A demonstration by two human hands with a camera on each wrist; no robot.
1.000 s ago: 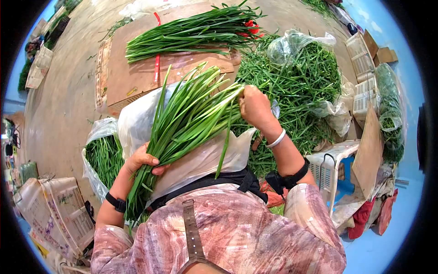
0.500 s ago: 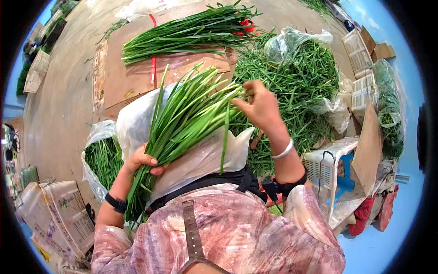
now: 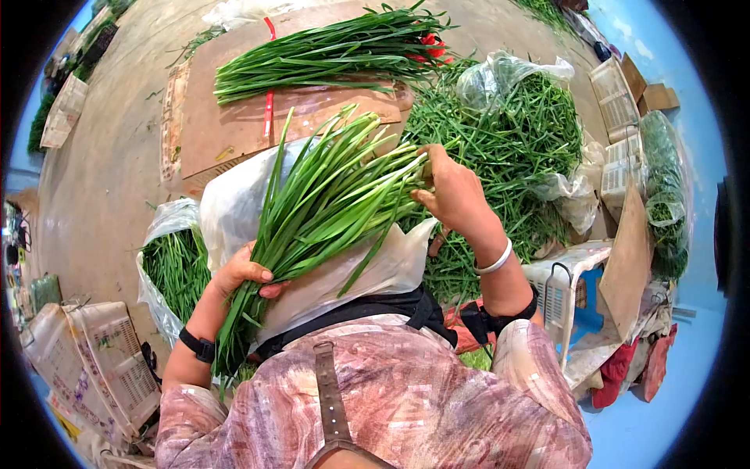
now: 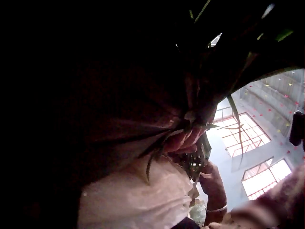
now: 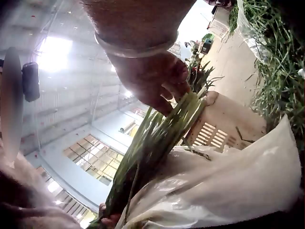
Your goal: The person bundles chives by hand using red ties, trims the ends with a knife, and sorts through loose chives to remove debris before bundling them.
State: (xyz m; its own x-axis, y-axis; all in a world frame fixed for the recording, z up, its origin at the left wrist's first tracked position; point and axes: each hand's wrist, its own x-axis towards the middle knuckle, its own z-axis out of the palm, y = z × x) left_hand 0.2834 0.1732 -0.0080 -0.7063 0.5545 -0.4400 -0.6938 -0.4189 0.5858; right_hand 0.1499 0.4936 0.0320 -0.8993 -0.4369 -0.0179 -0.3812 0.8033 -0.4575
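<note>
A loose bunch of garlic chives [image 3: 328, 195] lies slantwise over the person's lap, its pale stem ends up and to the right. The left hand [image 3: 244, 272] grips the leafy lower part, thumb across the top. At the stem ends, the right hand [image 3: 459, 195] has its thumb and fingers curled about the tips. The right wrist view shows these fingers [image 5: 167, 90] on the pale stems from the side. Under the bunch spreads a whitish plastic sheet [image 3: 328, 293]. The left wrist view is mostly dark, with the left hand's fingers [image 4: 183, 140] partly visible.
Ahead, a bundle of chives [image 3: 320, 62] lies on a cardboard-topped surface [image 3: 211, 141] beside a red strap [image 3: 269, 113]. A large heap of loose greens [image 3: 508, 148] sits to the right. Left stands an open bag of greens [image 3: 173, 266]; plastic crates [image 3: 117, 359] flank the person.
The right hand first gripped the stem ends, then loosened with its fingers spread, and now closes on them again slightly lower. A hanging leaf has swung leftward. The left hand stays put.
</note>
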